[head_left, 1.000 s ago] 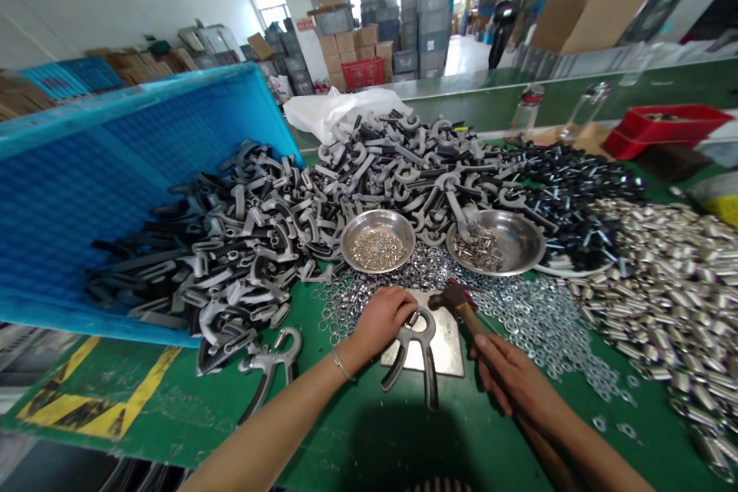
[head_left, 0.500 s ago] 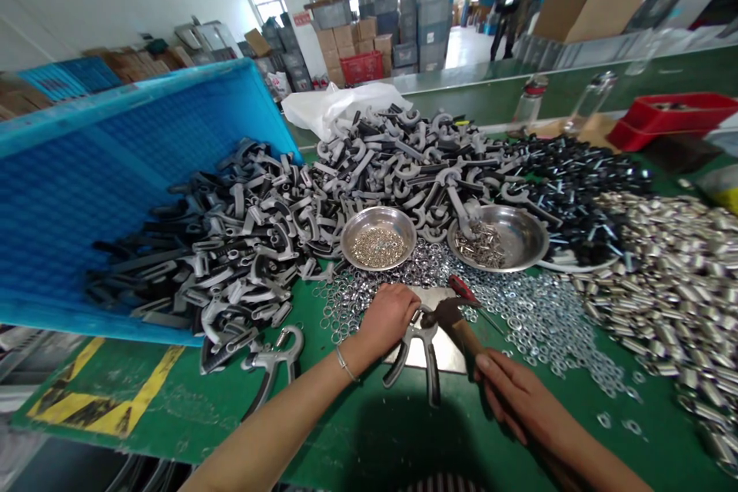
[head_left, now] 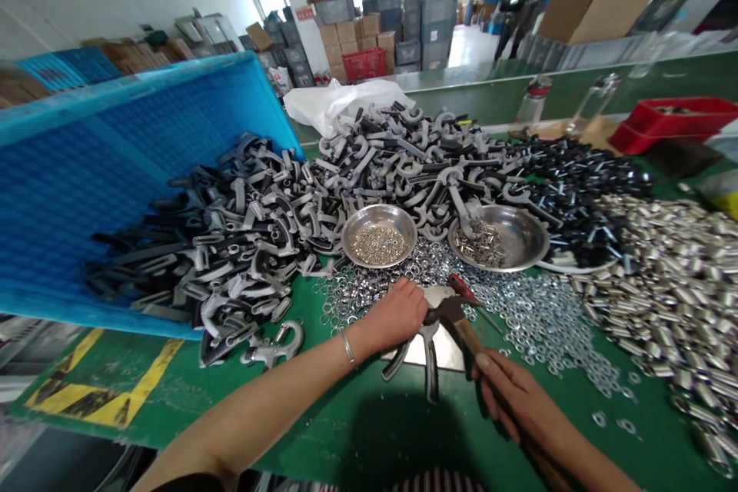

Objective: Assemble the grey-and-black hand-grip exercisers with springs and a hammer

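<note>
Since 1 second ago the hammer (head_left: 455,317) has dropped from raised to head-down at the gripper part (head_left: 423,350) on the steel plate (head_left: 443,350), right hand (head_left: 513,396) closed round its handle, left hand (head_left: 397,315) still pinning the part's top, suggesting a strike just landed.

Single head-worn view, forward and down, close over the green table (head_left: 369,430), warehouse behind.

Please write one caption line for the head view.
Left hand steadies a hand gripper on a metal plate; right hand holds a hammer.
</note>
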Tool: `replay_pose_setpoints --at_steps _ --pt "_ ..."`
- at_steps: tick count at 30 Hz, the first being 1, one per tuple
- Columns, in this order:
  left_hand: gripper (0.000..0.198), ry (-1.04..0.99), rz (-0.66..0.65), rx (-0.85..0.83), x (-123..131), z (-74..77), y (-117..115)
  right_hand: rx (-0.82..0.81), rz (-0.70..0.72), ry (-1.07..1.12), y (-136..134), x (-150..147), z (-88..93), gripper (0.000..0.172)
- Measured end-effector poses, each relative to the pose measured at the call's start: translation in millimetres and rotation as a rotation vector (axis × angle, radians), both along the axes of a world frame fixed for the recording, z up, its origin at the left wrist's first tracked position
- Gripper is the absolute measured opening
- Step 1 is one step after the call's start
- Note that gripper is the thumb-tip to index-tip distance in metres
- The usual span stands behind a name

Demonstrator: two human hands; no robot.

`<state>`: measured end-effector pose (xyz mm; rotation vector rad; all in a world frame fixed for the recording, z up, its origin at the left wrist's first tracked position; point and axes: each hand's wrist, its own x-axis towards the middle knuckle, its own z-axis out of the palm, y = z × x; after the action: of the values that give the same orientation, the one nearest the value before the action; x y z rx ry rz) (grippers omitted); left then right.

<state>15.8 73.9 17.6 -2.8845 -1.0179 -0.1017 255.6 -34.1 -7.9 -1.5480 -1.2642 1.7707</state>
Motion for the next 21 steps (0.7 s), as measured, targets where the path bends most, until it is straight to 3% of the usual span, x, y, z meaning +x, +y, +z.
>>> replay_pose_setpoints --at_steps 5,9,13,15,17,21 --pt "0.018 -0.142 0.157 -0.112 -3 -2.3 -5 0.05 0.015 -0.128 6 12 17.9 0.049" --pt "0.036 -0.392 0.339 -0.153 -13 7.2 -31 0.147 0.11 -0.275 19 22 64.7 0.052" --pt "0.034 -0.376 0.375 -0.191 -24 14.8 -54 0.404 0.14 -0.435 36 18 102.4 0.051" --pt "0.034 -0.331 0.4 -0.239 -26 13.4 -57 0.492 0.175 -0.547 47 11 102.8 0.046" --pt "0.033 -0.32 0.427 -0.289 -25 9.6 -54 0.479 0.279 -0.634 58 4 95.1 0.043" --pt "0.032 -0.322 0.432 -0.321 -19 3.5 -47 0.441 0.402 -0.616 73 -3 84.0 0.042"
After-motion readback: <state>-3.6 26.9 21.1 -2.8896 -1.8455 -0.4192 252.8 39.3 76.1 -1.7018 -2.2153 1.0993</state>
